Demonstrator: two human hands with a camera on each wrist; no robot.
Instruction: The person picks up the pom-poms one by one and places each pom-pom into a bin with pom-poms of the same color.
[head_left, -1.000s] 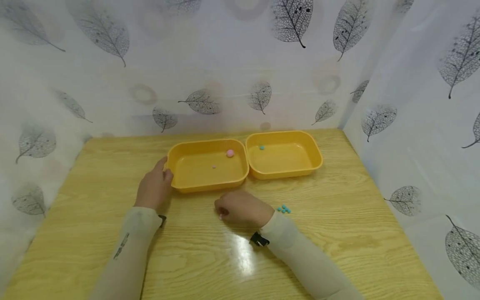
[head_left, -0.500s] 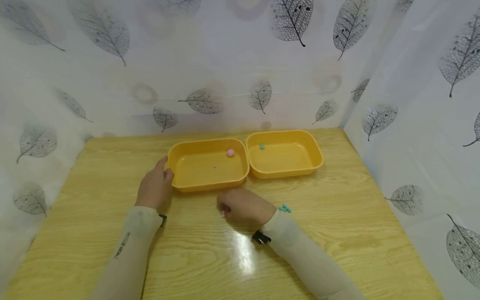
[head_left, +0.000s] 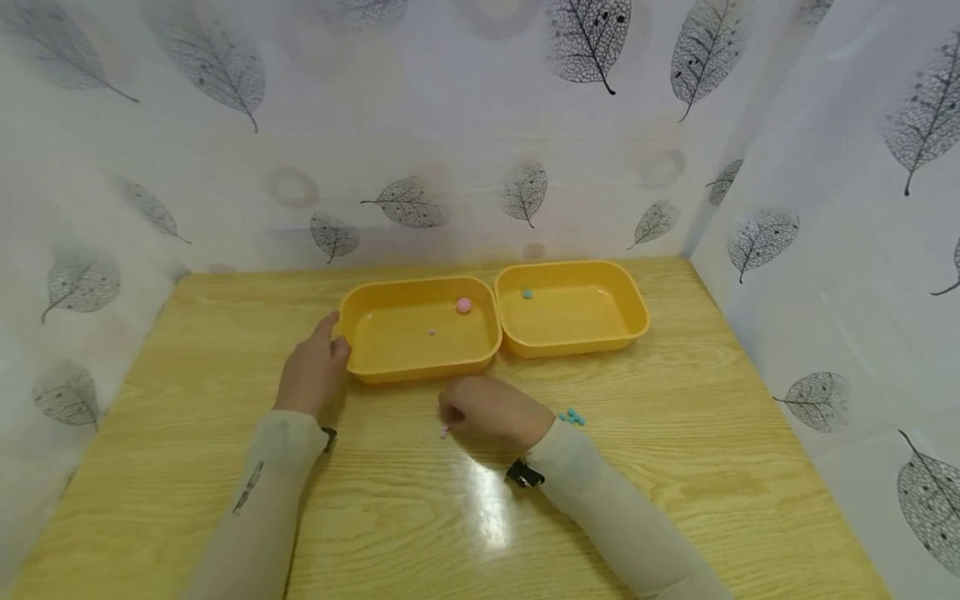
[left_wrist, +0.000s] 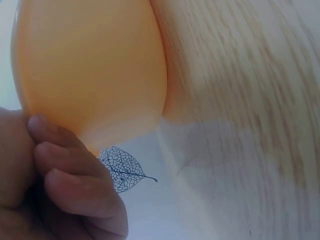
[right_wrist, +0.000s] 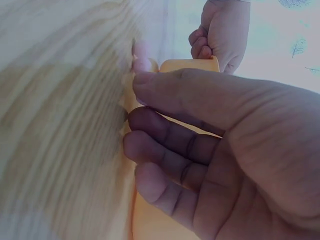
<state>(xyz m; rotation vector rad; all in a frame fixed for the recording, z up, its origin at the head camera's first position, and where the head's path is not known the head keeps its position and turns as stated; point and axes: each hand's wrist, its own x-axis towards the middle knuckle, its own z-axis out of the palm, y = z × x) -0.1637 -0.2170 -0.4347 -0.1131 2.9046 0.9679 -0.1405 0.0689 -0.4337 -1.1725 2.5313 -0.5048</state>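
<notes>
A: Where do the small pink balls [head_left: 443, 432] lie?
B: On the worktop [head_left: 390, 517], in front of the left yellow tray [head_left: 393, 346], just left of the right hand [head_left: 491, 410]; whether it pinches one, I cannot tell.
A: The left hand [head_left: 313, 372]?
B: Farther off, gripping the tray's left end.

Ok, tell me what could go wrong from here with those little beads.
The pink beads lie loose on the table, right by the fingertips of the right hand; a clumsy touch might send them rolling.
The blue beads sit close beside the right sleeve, so a backward sweep of that arm could scatter them.
The left hand holds the end of the left tray; a tug might jostle the pink ball inside.
</notes>
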